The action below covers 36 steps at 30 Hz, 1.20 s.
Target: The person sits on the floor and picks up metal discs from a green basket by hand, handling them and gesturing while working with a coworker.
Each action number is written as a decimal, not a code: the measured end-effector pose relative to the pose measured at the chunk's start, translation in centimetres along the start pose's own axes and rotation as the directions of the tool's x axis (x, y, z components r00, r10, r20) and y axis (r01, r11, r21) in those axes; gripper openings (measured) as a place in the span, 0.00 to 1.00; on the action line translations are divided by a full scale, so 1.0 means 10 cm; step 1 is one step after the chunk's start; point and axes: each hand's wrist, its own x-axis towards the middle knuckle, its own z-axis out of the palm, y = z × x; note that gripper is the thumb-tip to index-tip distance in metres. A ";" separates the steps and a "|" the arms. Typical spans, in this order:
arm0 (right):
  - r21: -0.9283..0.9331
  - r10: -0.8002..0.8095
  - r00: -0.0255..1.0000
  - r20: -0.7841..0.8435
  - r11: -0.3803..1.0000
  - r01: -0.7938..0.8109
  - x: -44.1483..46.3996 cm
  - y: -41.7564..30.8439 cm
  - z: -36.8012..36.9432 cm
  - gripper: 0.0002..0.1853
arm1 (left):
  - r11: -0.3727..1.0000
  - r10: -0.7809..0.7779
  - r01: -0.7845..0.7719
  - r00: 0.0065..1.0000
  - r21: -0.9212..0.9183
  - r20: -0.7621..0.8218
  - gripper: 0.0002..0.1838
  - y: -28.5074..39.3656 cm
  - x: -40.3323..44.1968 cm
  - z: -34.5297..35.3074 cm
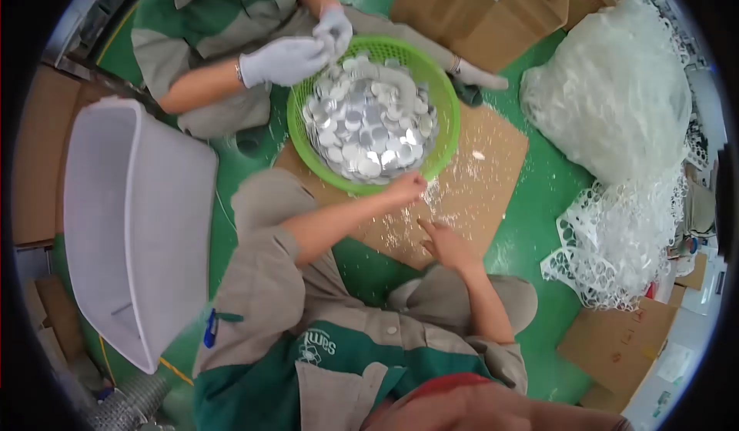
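Note:
A round green basket (451, 123) full of silvery white discs (369, 127) stands on a flat brown cardboard sheet (493, 162). By the basket's near rim is my left hand (406, 189), its fingers curled together; what they hold, if anything, is too small to tell. Lower and to the right, my right hand (450, 245) is over the cardboard, index finger stretched out and fingers apart, with nothing visible in it. White crumbs (400, 227) lie scattered on the cardboard around both hands.
Across the basket sits a co-worker with white-gloved hands (289, 60) at its far left rim. A large white tub (173, 223) stands left. On the right are a translucent bag (608, 85), white perforated scraps (608, 238) and a cardboard box (616, 342). Another box (477, 15) is behind.

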 end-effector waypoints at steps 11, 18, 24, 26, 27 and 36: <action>0.010 -0.039 0.998 -0.047 0.999 0.039 -0.01 0.03 0.10 0.25 | 0.998 -0.056 0.054 0.998 0.045 0.041 0.11 0.09 -0.11 0.05; -0.038 0.033 0.999 -0.013 0.999 -0.033 -0.11 0.13 0.01 0.22 | 0.994 -0.082 0.098 0.957 -0.044 0.277 0.12 0.17 -0.21 0.36; 0.064 -0.015 0.998 0.064 0.998 0.011 0.02 0.18 0.21 0.26 | 0.999 -0.048 0.044 0.956 0.018 0.291 0.12 -0.01 -0.33 0.25; -0.017 0.080 0.991 0.110 0.997 -0.079 -0.03 0.04 0.11 0.26 | 0.997 -0.061 0.048 0.962 0.055 0.267 0.11 0.01 -0.34 0.25; -0.001 0.061 0.993 0.101 0.998 -0.062 -0.01 0.09 0.14 0.26 | 0.996 -0.078 0.066 0.961 0.054 0.265 0.11 0.13 -0.40 0.23; -0.010 0.099 0.990 0.097 0.995 -0.099 -0.04 0.27 0.27 0.25 | 0.988 -0.138 0.116 0.965 0.106 0.223 0.14 0.07 -0.40 0.27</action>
